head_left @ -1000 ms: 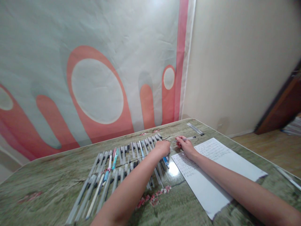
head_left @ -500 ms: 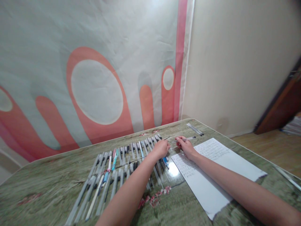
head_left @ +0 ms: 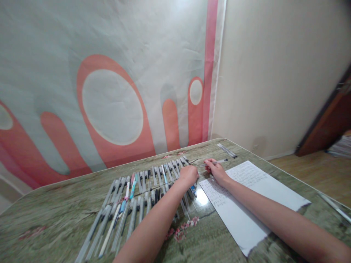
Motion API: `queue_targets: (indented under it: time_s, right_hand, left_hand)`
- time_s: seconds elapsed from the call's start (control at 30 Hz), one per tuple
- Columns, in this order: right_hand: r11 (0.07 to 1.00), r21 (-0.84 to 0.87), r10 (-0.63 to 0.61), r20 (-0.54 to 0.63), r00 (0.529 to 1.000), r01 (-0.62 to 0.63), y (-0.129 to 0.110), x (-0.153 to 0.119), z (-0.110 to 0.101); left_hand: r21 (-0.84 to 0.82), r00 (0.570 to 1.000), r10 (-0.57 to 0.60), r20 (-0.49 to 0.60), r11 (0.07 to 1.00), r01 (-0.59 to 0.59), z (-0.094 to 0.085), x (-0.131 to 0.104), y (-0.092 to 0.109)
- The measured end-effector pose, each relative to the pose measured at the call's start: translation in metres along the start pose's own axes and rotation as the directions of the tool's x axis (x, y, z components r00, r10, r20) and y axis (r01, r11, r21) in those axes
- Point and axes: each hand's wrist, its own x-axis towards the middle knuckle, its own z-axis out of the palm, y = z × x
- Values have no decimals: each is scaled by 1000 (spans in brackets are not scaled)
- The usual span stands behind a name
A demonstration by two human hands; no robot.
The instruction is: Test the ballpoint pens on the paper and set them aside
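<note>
My right hand (head_left: 214, 168) is closed around a clear pen (head_left: 221, 161), whose dark end points to the right, above the far left corner of a sheet of paper (head_left: 255, 199) with handwriting. Just left of it, my left hand (head_left: 188, 174) is curled at the right end of the laid-out pens. Its fingertips are turned away, so anything in them is hidden. Two rows of mostly clear pens (head_left: 131, 219) lie side by side on the table. A blue pen (head_left: 193, 190) shows beside my left hand.
Several thin clear pens or refills (head_left: 227, 150) lie near the far edge of the green marbled table (head_left: 55, 215). A whitish rod-like thing (head_left: 335, 206) lies at the right edge. Behind the table hang a printed curtain (head_left: 115, 157) and a plain wall (head_left: 263, 91).
My left hand has shifted very slightly to the right and turned a little. My right hand keeps its hold on the pen, almost unmoved.
</note>
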Motion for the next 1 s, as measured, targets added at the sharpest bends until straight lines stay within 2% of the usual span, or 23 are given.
queue_targets:
  time_s: [0.1, 0.17, 0.23, 0.3, 0.33, 0.4, 0.47, 0.53, 0.63, 1.0]
  right_hand:
    - [1000, 1, 7, 4, 1000, -7, 0, 0, 0]
    - [1000, 4, 13, 6, 1000, -13, 0, 0, 0]
    - [1000, 11, 10, 10, 1000, -10, -1, 0, 0]
    - [1000, 3, -8, 17, 1000, 8, -2, -2, 1]
    - [1000, -10, -23, 22, 999, 23, -4, -3, 1]
    - [997, -57, -56, 38, 998, 58, -6, -5, 1]
    - [990, -109, -86, 55, 995, 91, -8, -8, 2]
    - [983, -141, -106, 66, 992, 115, -10, -10, 3]
    - [979, -154, -126, 76, 989, 136, -11, -13, 4]
    - [986, -129, -100, 67, 993, 108, -11, -13, 4]
  left_hand:
    - [-28, 999, 11, -30, 1000, -12, 1, -1, 2]
    - [-158, 992, 32, -124, 986, -51, 3, 0, 2]
    - [-366, 969, -15, -246, 927, -79, 5, 2, 2]
    - [-601, 945, -144, -293, 797, -65, 8, 3, 2]
    - [-713, 938, -216, -270, 700, -45, 10, 4, 2]
    - [-888, 935, -313, -166, 460, -3, 14, 4, 2]
    - [-972, 938, -342, -54, 234, 29, 18, 2, 0]
    - [-996, 935, -353, 9, 75, 38, 22, 0, -2]
    - [-997, 918, -393, 50, -67, 26, 23, -2, -6]
    - [-930, 876, -459, 149, -367, -34, 19, -5, -6]
